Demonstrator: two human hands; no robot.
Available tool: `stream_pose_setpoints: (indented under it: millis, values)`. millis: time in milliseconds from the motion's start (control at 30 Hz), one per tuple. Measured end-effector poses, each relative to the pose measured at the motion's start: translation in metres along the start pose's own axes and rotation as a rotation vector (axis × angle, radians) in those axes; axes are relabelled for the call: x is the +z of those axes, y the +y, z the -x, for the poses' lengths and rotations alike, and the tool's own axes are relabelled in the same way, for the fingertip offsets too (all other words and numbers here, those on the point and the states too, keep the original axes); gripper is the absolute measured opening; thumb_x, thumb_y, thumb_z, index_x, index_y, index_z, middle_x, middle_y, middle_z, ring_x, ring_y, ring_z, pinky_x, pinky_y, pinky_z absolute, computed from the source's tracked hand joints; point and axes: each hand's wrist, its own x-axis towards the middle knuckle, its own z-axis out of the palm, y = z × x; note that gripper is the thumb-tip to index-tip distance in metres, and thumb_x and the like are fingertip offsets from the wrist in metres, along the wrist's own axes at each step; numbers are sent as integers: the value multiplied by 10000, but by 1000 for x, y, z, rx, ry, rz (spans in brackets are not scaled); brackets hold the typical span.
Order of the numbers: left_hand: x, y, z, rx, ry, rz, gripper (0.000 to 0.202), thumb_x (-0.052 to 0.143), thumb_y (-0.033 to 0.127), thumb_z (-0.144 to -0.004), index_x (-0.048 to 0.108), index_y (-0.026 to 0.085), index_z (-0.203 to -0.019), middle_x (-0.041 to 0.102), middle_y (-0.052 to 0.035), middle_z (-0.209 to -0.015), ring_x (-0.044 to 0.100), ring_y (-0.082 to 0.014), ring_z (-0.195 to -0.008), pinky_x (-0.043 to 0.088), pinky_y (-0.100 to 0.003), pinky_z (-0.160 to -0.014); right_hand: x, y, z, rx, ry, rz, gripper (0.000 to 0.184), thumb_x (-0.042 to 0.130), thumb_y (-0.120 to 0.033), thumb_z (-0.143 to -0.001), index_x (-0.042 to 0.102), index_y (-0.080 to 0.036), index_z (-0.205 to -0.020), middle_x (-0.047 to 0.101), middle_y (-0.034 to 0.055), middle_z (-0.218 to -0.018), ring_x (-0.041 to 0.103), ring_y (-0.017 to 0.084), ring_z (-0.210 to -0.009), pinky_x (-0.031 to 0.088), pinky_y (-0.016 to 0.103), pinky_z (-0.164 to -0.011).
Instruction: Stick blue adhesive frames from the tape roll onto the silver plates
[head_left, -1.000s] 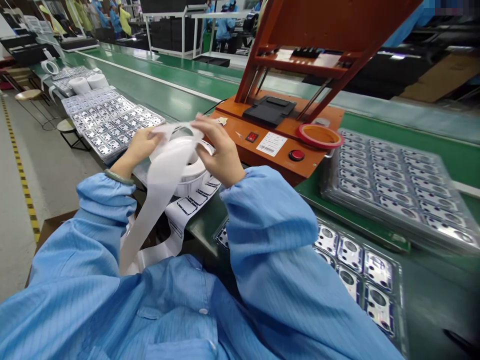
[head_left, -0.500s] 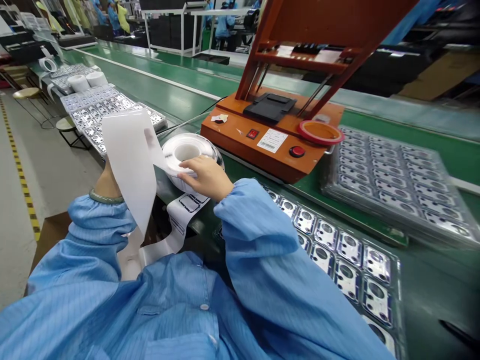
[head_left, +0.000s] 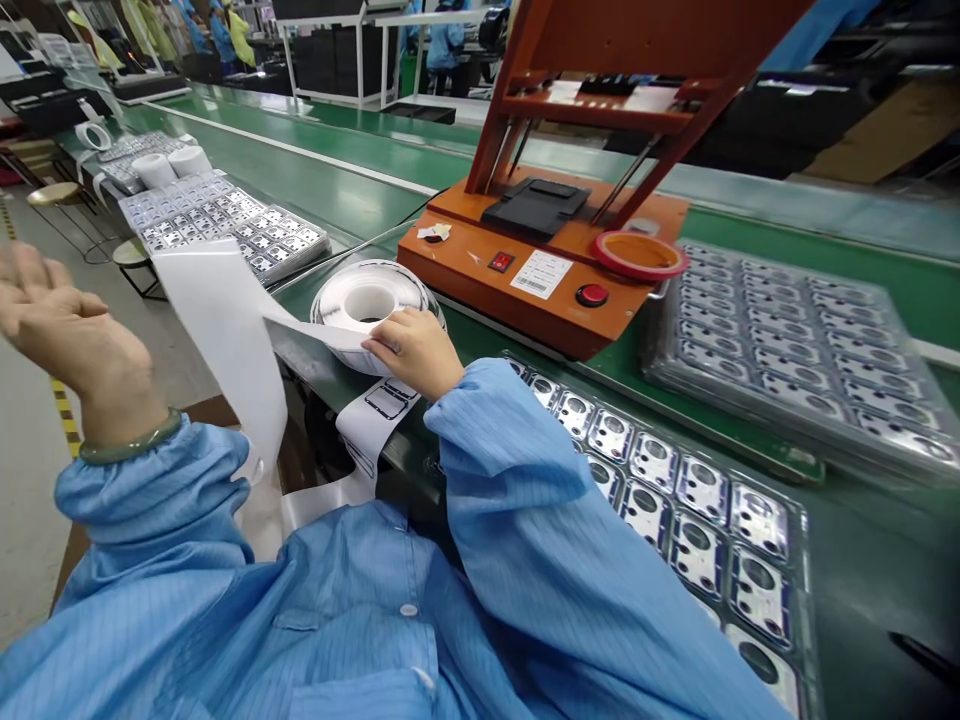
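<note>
A large roll of white adhesive stickers [head_left: 420,292] lies on the green bench in front of me. My right hand [head_left: 420,350] is closed on its near edge, thumb and fingers pinched where the strip leaves the roll. From there a white backing strip [head_left: 225,320] loops up to the left and hangs down past the bench edge. A second stretch of strip, printed with black frame-shaped stickers [head_left: 386,400], droops below the roll toward my lap. My left hand [head_left: 71,320] is raised at the far left, palm up with fingers spread, holding nothing and apart from the strip.
An orange press [head_left: 495,260] with a raised top stands behind the roll, a red tape ring [head_left: 641,255] on its corner. Clear trays of metal plates lie at right [head_left: 795,350], near right [head_left: 697,480] and back left [head_left: 225,220]. Stools [head_left: 135,252] stand left.
My left hand has moved left, out from behind the hanging strip, and is now open. The strip has swung left and lower. My right hand stays at the roll.
</note>
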Motion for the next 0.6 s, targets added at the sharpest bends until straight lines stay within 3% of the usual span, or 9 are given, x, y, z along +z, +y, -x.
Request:
stream_pose_setpoints:
  millis: [33,100,167,200,267,333,433,600]
  values:
    - [-1,14,6,169,-5,79,499,468,358,-761,404,167,-1217,494,-53,-1349,452,-135,-1320,277,-358,-1168,1,0,0,-3,5,-2,197,575,-322,-904,691,-183,-826,687,65,-863,567,211,-854,353,342,-756]
    - [6,42,25,388,-297,40,525,515,341,-814,431,139,-1291,519,-77,-1340,529,-191,-1246,363,-425,-1106,3,0,-1,-9,14,-7,191,579,-318,-902,687,-186,-815,684,63,-851,563,210,-841,356,342,-756]
    - [25,61,52,497,-668,-156,425,566,284,-857,504,171,-1262,578,-68,-1257,529,-229,-1233,391,-450,-1068,4,-2,0,-12,20,-4,189,581,-314,-900,685,-185,-809,682,66,-842,560,212,-839,357,342,-752]
    - [36,65,66,572,-851,-216,386,590,301,-863,540,179,-1227,590,-78,-1248,493,-258,-1270,375,-471,-1071,4,-3,1,-11,24,1,192,578,-315,-901,685,-183,-811,681,68,-842,560,214,-841,356,342,-749]
    - [56,63,89,660,-1047,-385,319,592,342,-882,590,210,-1172,619,-81,-1223,507,-285,-1236,294,-545,-1080,4,-5,3,-3,41,11,196,569,-314,-905,686,-179,-827,681,74,-850,561,216,-847,356,340,-748]
    - [71,53,106,679,-1118,-525,278,585,356,-888,630,224,-1129,661,-83,-1134,543,-300,-1136,303,-565,-1009,5,-6,5,7,63,1,186,573,-312,-903,687,-179,-841,683,73,-848,565,211,-845,358,334,-750]
    - [83,40,117,663,-1117,-611,205,600,353,-873,695,234,-1011,679,-89,-1063,522,-326,-1080,293,-554,-930,7,-2,7,2,80,-51,185,590,-325,-896,689,-188,-820,690,56,-818,569,192,-812,359,321,-740]
    - [89,38,122,725,-1150,-577,179,527,291,-914,696,250,-873,693,-55,-908,519,-287,-1037,174,-569,-986,12,5,10,-5,104,-82,222,601,-350,-889,678,-192,-755,695,40,-765,577,176,-759,360,311,-702]
